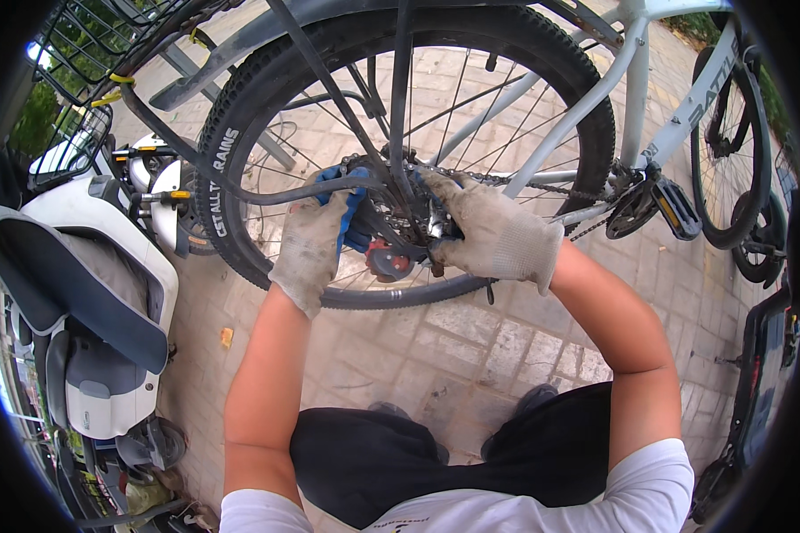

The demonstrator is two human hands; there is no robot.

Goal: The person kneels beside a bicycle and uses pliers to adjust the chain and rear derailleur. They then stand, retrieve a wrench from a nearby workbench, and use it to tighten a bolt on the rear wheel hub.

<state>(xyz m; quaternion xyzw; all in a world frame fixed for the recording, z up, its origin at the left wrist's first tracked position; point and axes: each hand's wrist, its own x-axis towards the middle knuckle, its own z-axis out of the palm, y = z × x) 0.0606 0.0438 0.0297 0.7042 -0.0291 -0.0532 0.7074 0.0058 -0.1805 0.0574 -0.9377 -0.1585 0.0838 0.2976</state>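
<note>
A bicycle's rear wheel (596, 98) stands before me, with a chain (578, 194), dark rack struts (347, 110) and a red-and-black derailleur (387, 265) at its hub. My left hand (316, 235), in a grey glove with blue palm, is curled beside the hub at a dark strut, left of the derailleur. What its fingertips hold is hidden. My right hand (489, 231), also gloved, grips around a silver part (436, 218) at the hub, fingertips among the dark fittings; I cannot make out exactly what it holds.
A white scooter (107, 364) is at the left, below a black wire basket (98, 53). The pale bicycle frame (631, 98), pedal (671, 209) and another wheel (720, 142) extend right. A dark object (756, 373) stands at the right edge. Brick paving (471, 329) lies underneath.
</note>
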